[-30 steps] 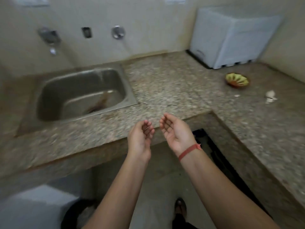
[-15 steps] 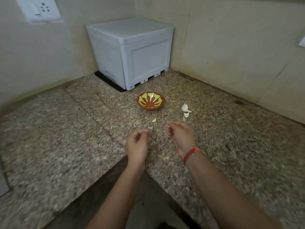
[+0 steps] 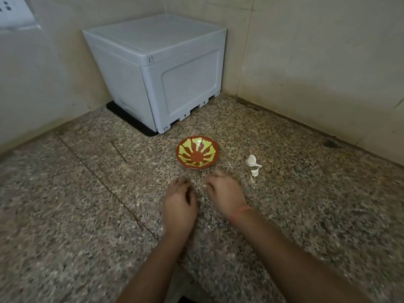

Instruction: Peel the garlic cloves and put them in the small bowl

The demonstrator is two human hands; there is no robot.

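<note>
Speckled stone counter [image 3: 87,215], set in corner between two walls. Far in corner: white box [image 3: 175,84] on black mat [image 3: 129,121]. Nearer, middle: small red bowl [image 3: 196,154], yellow-green pattern, upright. Right of bowl, not touching: few garlic cloves [image 3: 251,160] in short row. Far right by wall: dark stain [image 3: 331,144].

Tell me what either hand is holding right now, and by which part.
Cannot be told: the left hand and right hand curl their fingers down over the counter, blurred, hiding any grip. The garlic cloves lie untouched beside the small bowl.
</note>
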